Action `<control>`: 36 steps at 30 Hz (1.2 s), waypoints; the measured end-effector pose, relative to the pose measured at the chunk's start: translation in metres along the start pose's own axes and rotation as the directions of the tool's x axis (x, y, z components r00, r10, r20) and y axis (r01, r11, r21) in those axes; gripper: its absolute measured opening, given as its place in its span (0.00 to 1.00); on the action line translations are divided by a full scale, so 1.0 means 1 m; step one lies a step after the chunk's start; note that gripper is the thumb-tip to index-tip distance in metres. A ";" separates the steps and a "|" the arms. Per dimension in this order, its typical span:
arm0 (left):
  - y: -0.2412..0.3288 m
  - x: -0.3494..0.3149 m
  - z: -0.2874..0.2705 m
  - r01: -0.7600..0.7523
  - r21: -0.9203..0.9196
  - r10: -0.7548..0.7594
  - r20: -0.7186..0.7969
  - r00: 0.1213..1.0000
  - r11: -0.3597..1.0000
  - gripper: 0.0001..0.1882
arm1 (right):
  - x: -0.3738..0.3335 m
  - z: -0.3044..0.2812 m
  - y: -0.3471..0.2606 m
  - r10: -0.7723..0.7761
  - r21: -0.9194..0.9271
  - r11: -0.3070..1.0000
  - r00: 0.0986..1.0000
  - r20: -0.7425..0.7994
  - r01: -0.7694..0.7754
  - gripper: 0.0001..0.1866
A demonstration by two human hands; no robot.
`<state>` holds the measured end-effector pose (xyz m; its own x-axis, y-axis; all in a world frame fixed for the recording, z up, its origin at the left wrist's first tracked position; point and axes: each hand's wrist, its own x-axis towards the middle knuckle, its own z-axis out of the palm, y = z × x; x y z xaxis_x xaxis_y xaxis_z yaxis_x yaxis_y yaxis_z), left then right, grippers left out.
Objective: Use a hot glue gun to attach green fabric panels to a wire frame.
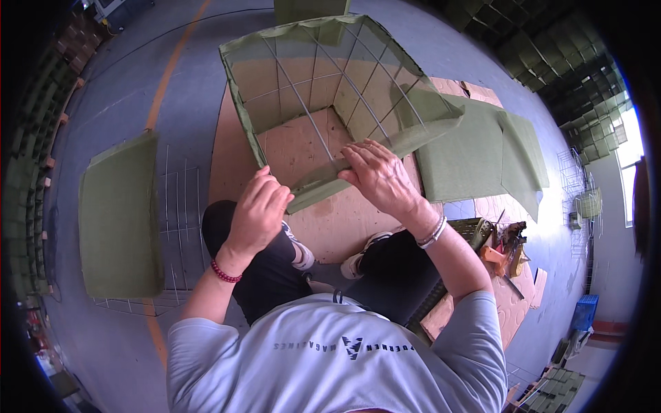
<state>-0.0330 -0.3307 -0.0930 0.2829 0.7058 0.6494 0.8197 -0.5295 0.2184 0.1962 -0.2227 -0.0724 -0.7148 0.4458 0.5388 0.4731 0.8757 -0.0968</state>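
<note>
In front of me an open wire-frame basket stands tilted, its metal grid lined with thin green fabric. My left hand pinches the near left corner, where the fabric meets the frame. Along the near edge a loose flap of green fabric is folded over the wire. My right hand presses on this fold near its middle, fingers curled over the fabric and the wire beneath. The fingertips of both hands are partly hidden by the fabric and the frame.
Cardboard covers the floor under the basket. Green fabric sheets lie to the right; a fabric-covered panel and wire grids lie left. Orange-handled tools sit by my right knee. Stacked green goods line the far right.
</note>
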 end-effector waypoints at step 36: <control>-0.007 0.043 0.000 0.152 0.048 -0.158 0.416 0.896 0.987 0.24 | 0.026 0.007 -0.010 0.137 0.138 0.972 0.933 0.331 -0.192 0.12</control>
<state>-0.0269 -0.2965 -0.0663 0.3310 0.9115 0.2442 0.8763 -0.3930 0.2788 0.1695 -0.2183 -0.0631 -0.7729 0.5979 0.2123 0.5259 0.7909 -0.3129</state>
